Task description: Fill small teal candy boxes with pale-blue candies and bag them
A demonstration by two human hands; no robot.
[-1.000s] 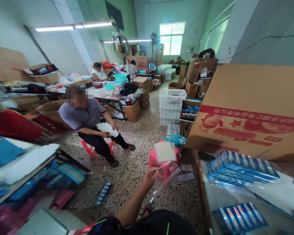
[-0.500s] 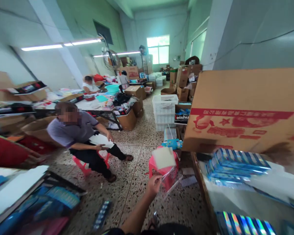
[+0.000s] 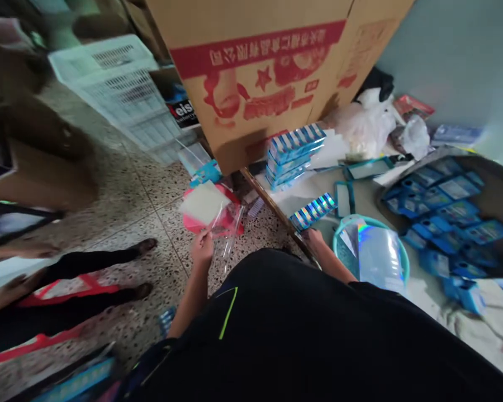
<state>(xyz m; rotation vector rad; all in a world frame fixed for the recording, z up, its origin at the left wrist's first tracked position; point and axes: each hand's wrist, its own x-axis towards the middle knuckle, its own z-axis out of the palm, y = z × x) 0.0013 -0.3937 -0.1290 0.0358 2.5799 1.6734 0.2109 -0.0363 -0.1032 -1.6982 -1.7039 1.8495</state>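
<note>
Left hand point(image 3: 202, 248) is pinching a clear bag point(image 3: 230, 223) out over the floor, just in front of the pink stool point(image 3: 226, 220). Right hand point(image 3: 314, 239) rests at the table edge point(image 3: 272, 204) beside the teal bowl point(image 3: 342, 234); can't tell its grip. Farther back, a box point(image 3: 251, 78).

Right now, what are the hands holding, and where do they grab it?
The left hand pinches a clear plastic bag by its lower left edge. The right hand rests at the table edge; nothing shows in it.
</note>
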